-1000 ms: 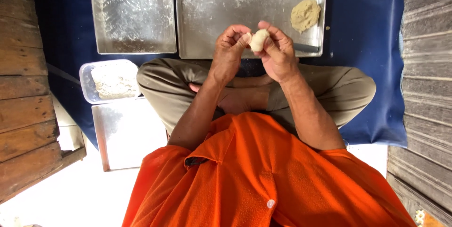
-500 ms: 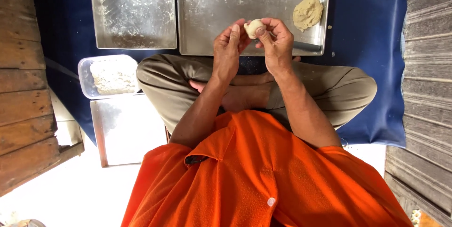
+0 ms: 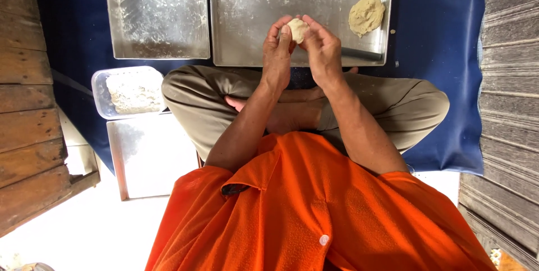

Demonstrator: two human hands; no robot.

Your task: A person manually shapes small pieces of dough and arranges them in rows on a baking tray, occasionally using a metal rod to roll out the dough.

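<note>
A small pale ball of dough [image 3: 297, 28] is pinched between the fingertips of both hands, held above the near edge of a large metal tray [image 3: 264, 1]. My left hand [image 3: 277, 52] grips its left side and my right hand [image 3: 321, 49] its right side. A flattened round of dough [image 3: 366, 16] lies on the tray's right end. I sit cross-legged in an orange shirt and khaki trousers, knees spread under my forearms.
A second floured metal tray [image 3: 158, 12] lies left of the first. A clear plastic tub of pale dough or flour [image 3: 130, 91] sits by my left knee, a flat metal sheet [image 3: 147, 156] below it. Blue mat [image 3: 443, 52] underneath; wooden planks on both sides.
Both hands have lifted the dough ball slightly farther out over the tray, and the fingers keep turning and pinching it. The flattened round has stayed put.
</note>
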